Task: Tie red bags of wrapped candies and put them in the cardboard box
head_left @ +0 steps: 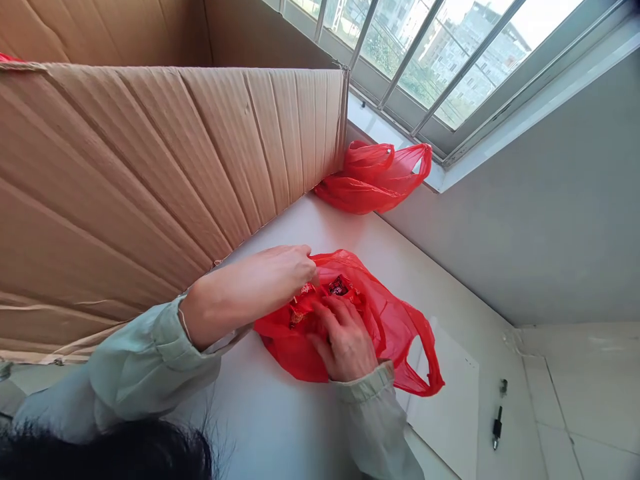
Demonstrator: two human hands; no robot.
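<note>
A red plastic bag (400, 320) lies spread on the white tabletop with its mouth pulled apart. Small wrapped packets (339, 287), red and dark, show inside it. My left hand (293, 270) is closed at the bag's far left rim, its fingers curled around the red plastic. My right hand (345, 337) reaches into the mouth of the bag, fingers spread and bent over the packets. Its fingertips are partly hidden among the red plastic, and I cannot make out any packet held in them.
A large cardboard box (190, 153) stands at the left and back. Another red plastic bag (373, 177) sits between its corner and the barred window (420, 60). A white board (450, 400) lies at the right, with a black pen (497, 428) beyond it.
</note>
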